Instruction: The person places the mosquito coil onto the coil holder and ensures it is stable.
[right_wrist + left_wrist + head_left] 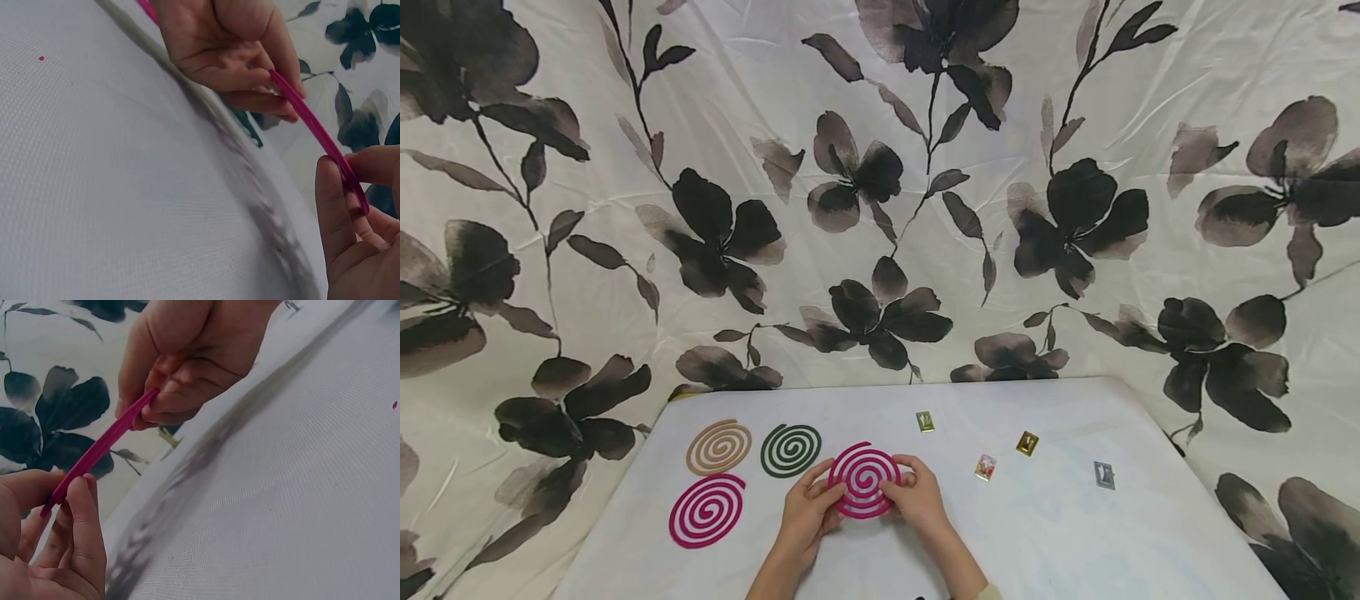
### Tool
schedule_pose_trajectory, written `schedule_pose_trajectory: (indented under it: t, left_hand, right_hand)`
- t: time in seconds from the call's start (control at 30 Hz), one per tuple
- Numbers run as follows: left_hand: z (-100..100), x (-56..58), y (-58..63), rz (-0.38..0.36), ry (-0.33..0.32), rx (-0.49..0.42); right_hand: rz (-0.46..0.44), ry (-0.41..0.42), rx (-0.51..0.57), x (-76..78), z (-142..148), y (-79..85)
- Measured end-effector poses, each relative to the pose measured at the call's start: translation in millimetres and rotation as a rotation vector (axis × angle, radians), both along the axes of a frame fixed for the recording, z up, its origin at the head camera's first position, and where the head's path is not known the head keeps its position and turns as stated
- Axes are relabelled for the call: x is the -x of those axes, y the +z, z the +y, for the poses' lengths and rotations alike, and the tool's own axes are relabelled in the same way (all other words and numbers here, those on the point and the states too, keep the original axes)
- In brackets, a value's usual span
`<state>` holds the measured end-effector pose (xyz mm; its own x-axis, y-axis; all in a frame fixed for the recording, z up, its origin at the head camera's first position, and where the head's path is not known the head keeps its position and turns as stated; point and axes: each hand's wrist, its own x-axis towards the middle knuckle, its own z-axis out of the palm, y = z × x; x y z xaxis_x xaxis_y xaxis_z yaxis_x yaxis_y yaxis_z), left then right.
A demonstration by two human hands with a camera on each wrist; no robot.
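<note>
Both hands hold a pink mosquito coil (867,481) raised above the white table. My left hand (808,510) pinches its left rim between thumb and fingers, and my right hand (921,497) pinches the right rim the same way. Seen edge-on in the left wrist view, the coil (103,447) is thin and tilted between the two hands. From the right wrist view, the coil (319,134) stands clear of the cloth, its shadow below. Left of the hands lie a second pink coil (707,512), a tan coil (718,447) and a green coil (791,451).
Small flat rectangular pieces lie across the right half of the white table (1037,533): a green-gold one (925,422), a red-and-white one (985,467), a gold one (1027,442) and a silver one (1104,475). A flower-patterned cloth (970,275) hangs behind the table.
</note>
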<state>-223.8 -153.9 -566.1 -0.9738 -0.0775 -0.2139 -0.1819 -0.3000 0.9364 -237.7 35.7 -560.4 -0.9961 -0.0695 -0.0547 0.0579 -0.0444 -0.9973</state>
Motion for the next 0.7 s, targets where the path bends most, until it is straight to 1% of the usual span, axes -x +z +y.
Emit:
schedule_pose_trajectory:
  t: [0.1,0.17,0.3,0.33,0.37,0.4,0.5,0.57,0.63,0.7]
  left_hand:
    - [2,1.2,0.9,-0.002,0.008,0.005]
    - [3,2.4,1.6,-0.003,0.017,0.017]
    - [6,4.4,2.3,0.005,0.023,0.024]
    - [7,4.4,2.4,0.007,0.018,0.021]
    - [8,4.3,2.2,0.009,0.009,0.008]
    - [9,3.9,2.0,0.009,-0.007,-0.002]
    - [11,2.3,0.3,0.010,-0.063,-0.021]
    - [13,2.1,-0.6,0.018,-0.089,-0.031]
    - [14,2.6,-1.7,0.026,-0.091,-0.029]
    - [16,3.7,-2.2,0.029,-0.075,-0.041]
  right_hand:
    - [0.007,0.011,0.005,-1.1,2,3.2]
    - [0.009,0.013,0.006,-4.8,4,12.0]
    - [-0.008,-0.002,0.016,-5.3,5,15.4]
    - [-0.010,-0.010,0.015,-5.3,5,15.4]
    - [-0.013,-0.018,0.013,-3.0,5,10.6]
    - [-0.015,-0.028,0.015,-2.5,5,9.1]
    - [-0.009,-0.056,0.004,-3.4,5,8.8]
    - [-0.002,-0.068,-0.007,-4.1,6,9.3]
    - [0.003,-0.069,-0.014,-4.5,7,10.1]
    - [0.003,-0.062,-0.016,-4.8,8,10.3]
